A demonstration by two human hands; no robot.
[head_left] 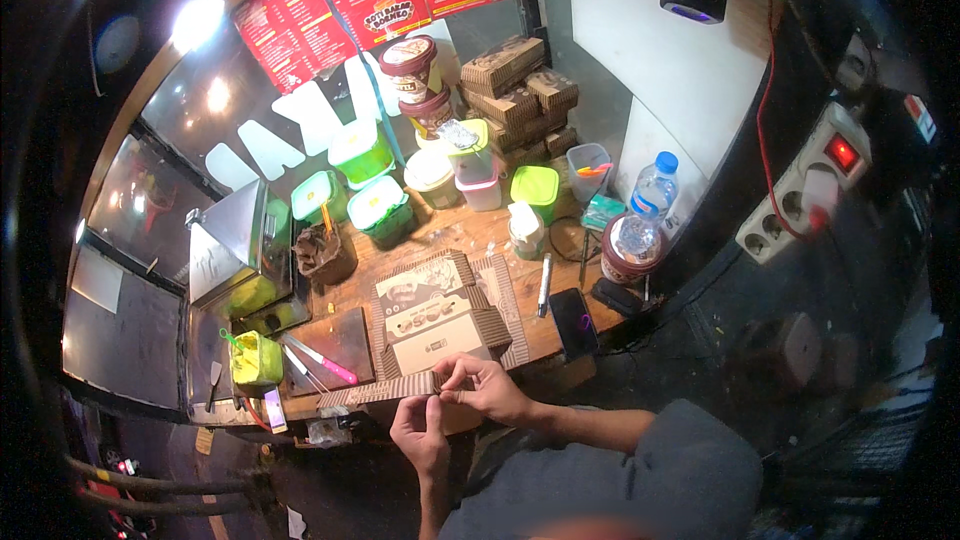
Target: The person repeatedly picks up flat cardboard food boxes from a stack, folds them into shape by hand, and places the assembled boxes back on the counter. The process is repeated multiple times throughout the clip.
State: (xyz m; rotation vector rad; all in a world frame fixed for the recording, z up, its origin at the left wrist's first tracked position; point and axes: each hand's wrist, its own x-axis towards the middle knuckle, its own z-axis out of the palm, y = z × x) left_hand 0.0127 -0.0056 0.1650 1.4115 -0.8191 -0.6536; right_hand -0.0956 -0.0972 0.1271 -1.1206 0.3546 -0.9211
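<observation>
A printed brown cardboard box blank [435,330], partly folded, lies at the table's near edge. One striped side flap stands toward me. My left hand [420,432] pinches that near flap from below, thumb and fingers together at its edge. Just to the right, my right hand [488,390] has its fingertips closed on the same flap, almost touching the left thumb. The exact spot between the fingertips is partly hidden. Another flattened striped cardboard piece [508,315] shows beneath the blank on the right.
Left of the blank are a dark board [345,345], a pink-handled knife [335,370] and a yellow tub [256,358]. A phone [573,323] and a marker [544,285] lie to the right. Behind are lidded tubs [380,208], a water bottle [655,185] and stacked folded boxes [520,100].
</observation>
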